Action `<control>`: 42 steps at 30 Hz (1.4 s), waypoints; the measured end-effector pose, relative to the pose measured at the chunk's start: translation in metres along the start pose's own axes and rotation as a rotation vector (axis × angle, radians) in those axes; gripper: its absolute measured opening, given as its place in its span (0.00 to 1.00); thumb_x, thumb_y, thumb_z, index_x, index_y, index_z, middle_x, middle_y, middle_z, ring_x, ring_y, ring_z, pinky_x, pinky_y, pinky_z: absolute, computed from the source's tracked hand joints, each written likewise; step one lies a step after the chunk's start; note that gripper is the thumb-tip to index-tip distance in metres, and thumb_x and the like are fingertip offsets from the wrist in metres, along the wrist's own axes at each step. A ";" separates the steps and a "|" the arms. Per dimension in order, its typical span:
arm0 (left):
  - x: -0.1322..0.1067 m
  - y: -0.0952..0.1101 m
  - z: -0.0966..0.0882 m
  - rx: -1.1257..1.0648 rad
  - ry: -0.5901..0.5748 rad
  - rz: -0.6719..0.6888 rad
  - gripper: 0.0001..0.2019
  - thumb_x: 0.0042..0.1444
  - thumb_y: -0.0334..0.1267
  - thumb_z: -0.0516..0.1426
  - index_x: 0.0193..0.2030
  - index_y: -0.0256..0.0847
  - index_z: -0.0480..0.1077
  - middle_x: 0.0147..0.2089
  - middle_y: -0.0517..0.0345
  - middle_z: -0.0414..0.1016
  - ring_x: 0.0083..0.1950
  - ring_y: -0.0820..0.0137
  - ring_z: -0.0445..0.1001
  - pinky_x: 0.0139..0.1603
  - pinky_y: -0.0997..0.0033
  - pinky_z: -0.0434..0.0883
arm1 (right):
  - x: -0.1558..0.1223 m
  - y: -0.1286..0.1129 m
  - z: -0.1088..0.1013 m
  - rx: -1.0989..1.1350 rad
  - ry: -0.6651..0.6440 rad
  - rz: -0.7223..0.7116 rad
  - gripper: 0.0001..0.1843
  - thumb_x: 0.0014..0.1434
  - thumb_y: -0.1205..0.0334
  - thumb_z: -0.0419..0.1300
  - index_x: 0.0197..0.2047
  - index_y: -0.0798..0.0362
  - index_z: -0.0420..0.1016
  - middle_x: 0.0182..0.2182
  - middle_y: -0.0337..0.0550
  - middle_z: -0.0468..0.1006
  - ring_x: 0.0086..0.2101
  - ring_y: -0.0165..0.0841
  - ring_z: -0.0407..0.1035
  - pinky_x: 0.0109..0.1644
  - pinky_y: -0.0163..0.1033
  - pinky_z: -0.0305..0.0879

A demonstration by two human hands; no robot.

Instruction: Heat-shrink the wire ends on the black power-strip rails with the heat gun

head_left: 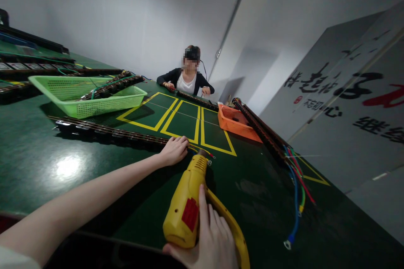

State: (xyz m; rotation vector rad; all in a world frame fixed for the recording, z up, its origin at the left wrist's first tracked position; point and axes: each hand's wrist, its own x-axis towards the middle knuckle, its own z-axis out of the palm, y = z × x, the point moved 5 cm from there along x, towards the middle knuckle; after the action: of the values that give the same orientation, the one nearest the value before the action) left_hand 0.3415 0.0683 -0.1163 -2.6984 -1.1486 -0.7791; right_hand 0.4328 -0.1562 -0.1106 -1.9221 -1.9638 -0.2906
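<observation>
My right hand point(214, 235) is closed around a yellow heat gun point(189, 197) with a red patch on its side. The gun's nozzle points away from me, close to the wire ends. My left hand point(175, 150) is wrapped over the right end of a long dark bar assembly point(110, 133) with thin rods and wires along it. From under these fingers come short wires with ring terminals point(209, 162), one with a red sleeve. The nozzle partly covers them, so whether it touches them cannot be told.
A light green basket point(78, 109) holding another bar stands at the left. An orange basket point(236, 124) and long bars with coloured cables point(296, 180) lie at the right. Yellow tape rectangles point(181, 122) mark the green table. Across it sits a person point(187, 80) handling another bar.
</observation>
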 end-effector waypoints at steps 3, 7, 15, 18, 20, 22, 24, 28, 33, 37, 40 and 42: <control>0.001 -0.002 0.000 -0.068 0.009 -0.009 0.10 0.61 0.35 0.46 0.44 0.39 0.65 0.50 0.52 0.67 0.48 0.65 0.68 0.47 0.62 0.61 | 0.008 -0.016 0.001 0.053 -0.044 -0.056 0.70 0.31 0.27 0.63 0.68 0.55 0.39 0.40 0.51 0.75 0.38 0.46 0.70 0.43 0.49 0.66; 0.001 -0.006 -0.001 -0.117 0.002 -0.026 0.08 0.61 0.34 0.47 0.45 0.40 0.64 0.52 0.54 0.67 0.49 0.67 0.68 0.47 0.63 0.61 | 0.014 -0.022 -0.002 0.081 -0.096 -0.007 0.68 0.30 0.31 0.66 0.67 0.57 0.46 0.38 0.51 0.75 0.38 0.46 0.70 0.43 0.49 0.66; -0.003 -0.007 -0.004 -0.138 0.060 0.020 0.08 0.58 0.31 0.48 0.43 0.39 0.63 0.51 0.55 0.68 0.50 0.68 0.68 0.49 0.65 0.61 | 0.009 -0.011 0.003 0.078 -0.047 0.010 0.71 0.27 0.31 0.67 0.68 0.52 0.40 0.40 0.48 0.74 0.38 0.46 0.69 0.43 0.50 0.65; -0.004 -0.007 -0.004 -0.142 0.082 0.038 0.07 0.58 0.31 0.48 0.41 0.40 0.64 0.50 0.55 0.68 0.50 0.68 0.68 0.48 0.64 0.61 | 0.005 -0.001 -0.001 0.041 -0.001 0.028 0.71 0.27 0.31 0.67 0.68 0.49 0.38 0.41 0.46 0.75 0.38 0.46 0.70 0.42 0.49 0.66; -0.004 -0.008 -0.004 -0.150 0.091 0.030 0.07 0.59 0.32 0.47 0.41 0.40 0.64 0.49 0.56 0.68 0.49 0.68 0.68 0.47 0.65 0.62 | 0.002 0.005 -0.004 0.021 0.019 0.029 0.70 0.30 0.29 0.64 0.68 0.49 0.37 0.44 0.46 0.75 0.39 0.47 0.70 0.43 0.49 0.66; -0.004 -0.010 -0.003 -0.156 0.102 0.018 0.07 0.60 0.33 0.47 0.41 0.40 0.64 0.48 0.55 0.68 0.49 0.68 0.69 0.47 0.65 0.62 | -0.002 0.012 -0.005 0.006 0.031 0.019 0.67 0.34 0.27 0.61 0.68 0.50 0.36 0.46 0.48 0.74 0.41 0.47 0.70 0.44 0.49 0.66; -0.004 -0.011 -0.002 -0.158 0.107 0.011 0.07 0.61 0.33 0.47 0.42 0.40 0.64 0.47 0.55 0.68 0.49 0.68 0.69 0.47 0.65 0.62 | -0.004 0.017 -0.005 -0.006 0.030 0.010 0.66 0.37 0.26 0.58 0.68 0.51 0.35 0.47 0.50 0.73 0.41 0.46 0.71 0.43 0.49 0.66; -0.004 -0.010 -0.001 -0.149 0.103 0.008 0.08 0.61 0.34 0.47 0.42 0.40 0.65 0.47 0.55 0.68 0.48 0.67 0.69 0.46 0.64 0.63 | -0.006 0.020 -0.003 -0.037 0.033 -0.009 0.63 0.40 0.23 0.52 0.68 0.53 0.35 0.45 0.54 0.73 0.40 0.46 0.71 0.42 0.49 0.66; -0.004 -0.009 -0.002 -0.136 0.101 0.000 0.09 0.62 0.33 0.45 0.42 0.40 0.66 0.47 0.54 0.69 0.48 0.67 0.69 0.47 0.64 0.62 | -0.003 0.004 -0.003 -0.066 0.031 0.035 0.65 0.39 0.27 0.58 0.68 0.53 0.34 0.44 0.53 0.74 0.40 0.46 0.70 0.43 0.50 0.66; -0.003 -0.010 -0.003 -0.172 0.084 -0.013 0.12 0.61 0.31 0.43 0.41 0.40 0.67 0.48 0.56 0.70 0.49 0.67 0.69 0.47 0.64 0.63 | 0.004 -0.011 -0.001 -0.048 0.014 0.027 0.70 0.34 0.31 0.64 0.68 0.56 0.33 0.44 0.54 0.74 0.41 0.47 0.70 0.46 0.50 0.66; -0.002 -0.011 -0.004 -0.213 0.058 -0.028 0.13 0.58 0.30 0.43 0.40 0.40 0.68 0.48 0.57 0.70 0.49 0.67 0.69 0.49 0.64 0.62 | 0.010 -0.019 0.002 0.001 -0.037 -0.051 0.69 0.35 0.28 0.61 0.68 0.57 0.36 0.44 0.54 0.74 0.40 0.46 0.70 0.44 0.49 0.67; -0.001 -0.012 -0.005 -0.241 0.047 -0.036 0.14 0.56 0.30 0.43 0.39 0.40 0.69 0.48 0.57 0.70 0.50 0.68 0.69 0.50 0.65 0.62 | 0.013 -0.023 0.003 0.025 -0.055 -0.075 0.68 0.35 0.26 0.59 0.68 0.59 0.40 0.42 0.54 0.75 0.39 0.46 0.70 0.43 0.50 0.68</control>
State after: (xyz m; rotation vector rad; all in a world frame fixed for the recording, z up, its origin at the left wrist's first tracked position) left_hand 0.3302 0.0746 -0.1139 -2.8381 -1.1639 -1.0437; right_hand 0.4097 -0.1440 -0.1056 -1.8624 -2.0682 -0.2351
